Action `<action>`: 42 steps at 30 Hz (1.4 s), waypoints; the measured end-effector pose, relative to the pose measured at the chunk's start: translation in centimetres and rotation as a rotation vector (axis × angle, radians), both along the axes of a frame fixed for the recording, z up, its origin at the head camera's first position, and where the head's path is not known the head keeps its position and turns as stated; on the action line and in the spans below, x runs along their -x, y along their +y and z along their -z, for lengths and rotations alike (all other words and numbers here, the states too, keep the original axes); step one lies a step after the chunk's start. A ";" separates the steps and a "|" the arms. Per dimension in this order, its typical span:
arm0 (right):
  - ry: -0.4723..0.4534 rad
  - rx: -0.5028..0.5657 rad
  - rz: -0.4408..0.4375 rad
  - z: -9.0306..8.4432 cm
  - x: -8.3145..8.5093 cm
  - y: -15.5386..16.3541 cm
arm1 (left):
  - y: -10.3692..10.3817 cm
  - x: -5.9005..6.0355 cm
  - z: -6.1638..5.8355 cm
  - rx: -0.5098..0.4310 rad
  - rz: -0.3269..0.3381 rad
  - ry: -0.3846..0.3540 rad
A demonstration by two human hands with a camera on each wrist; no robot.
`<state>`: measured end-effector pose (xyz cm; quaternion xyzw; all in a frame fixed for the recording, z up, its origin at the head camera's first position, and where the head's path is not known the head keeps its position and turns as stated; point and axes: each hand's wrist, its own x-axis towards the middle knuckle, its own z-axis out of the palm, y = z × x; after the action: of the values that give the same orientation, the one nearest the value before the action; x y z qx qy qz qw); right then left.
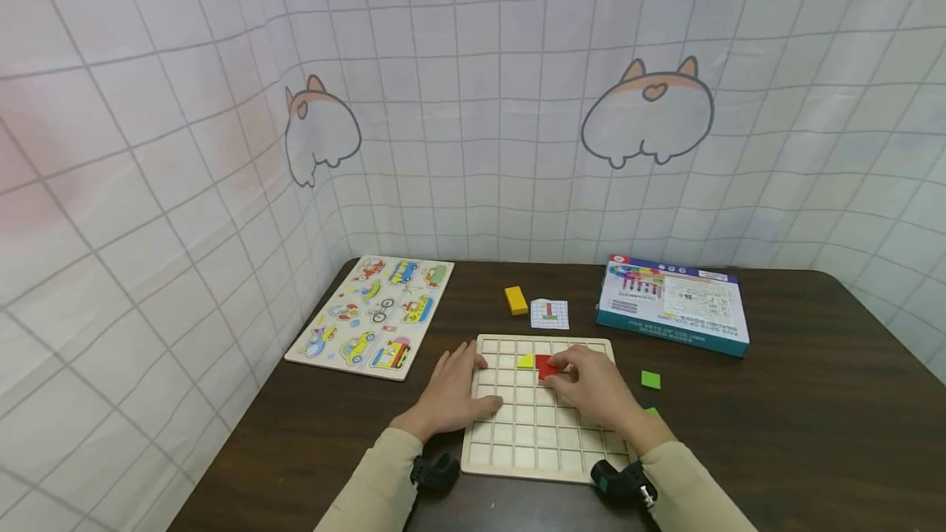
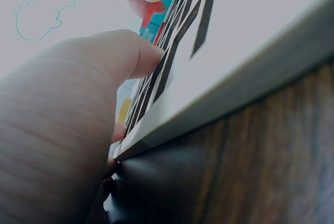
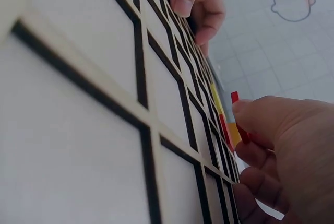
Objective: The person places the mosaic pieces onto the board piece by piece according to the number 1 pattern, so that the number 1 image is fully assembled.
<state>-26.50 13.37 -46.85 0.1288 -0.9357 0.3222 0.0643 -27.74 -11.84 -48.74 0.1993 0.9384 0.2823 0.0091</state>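
A pale wooden grid board (image 1: 517, 456) lies on the dark table in front of me. My right hand (image 1: 594, 388) is over its upper right part and pinches a red tile (image 3: 240, 122) between thumb and fingers. The held tile stands tilted, close over the board. Another red tile (image 3: 225, 129) lies on the grid, with a yellow tile (image 1: 525, 362) beside it on the left. My left hand (image 1: 452, 392) rests at the board's left edge, its thumb lying over the rim and its fingers spread along the side.
Two green tiles (image 1: 650, 380) lie right of the board, one partly behind the right wrist. Beyond the board are a yellow block (image 1: 516, 300) and a small grid card (image 1: 550, 315) with a coloured pattern. A picture puzzle board (image 1: 355, 314) lies left; a flat box (image 1: 672, 333) lies back right.
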 end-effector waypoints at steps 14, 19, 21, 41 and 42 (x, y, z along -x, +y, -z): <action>0.035 -0.012 -0.012 0.5 0.0 -0.1 | 0.1 0.0 -0.1 0.009 0.001 -0.001; 0.062 -0.030 -0.018 0.8 0.0 -0.1 | 0.1 0.1 0.1 0.011 0.003 0.004; 0.079 -0.031 -0.021 0.9 0.0 -0.1 | 0.0 0.1 0.1 0.008 0.002 0.004; 0.093 -0.032 -0.016 1.0 0.1 -0.3 | 0.0 0.1 0.1 0.006 0.000 0.010; 0.091 -0.034 -0.016 1.1 0.1 -0.3 | 0.0 0.1 0.1 0.005 0.001 0.011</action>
<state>-26.61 13.04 -47.91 0.1520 -0.9360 0.3006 0.1019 -27.81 -11.82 -48.86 0.2012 0.9390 0.2788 0.0045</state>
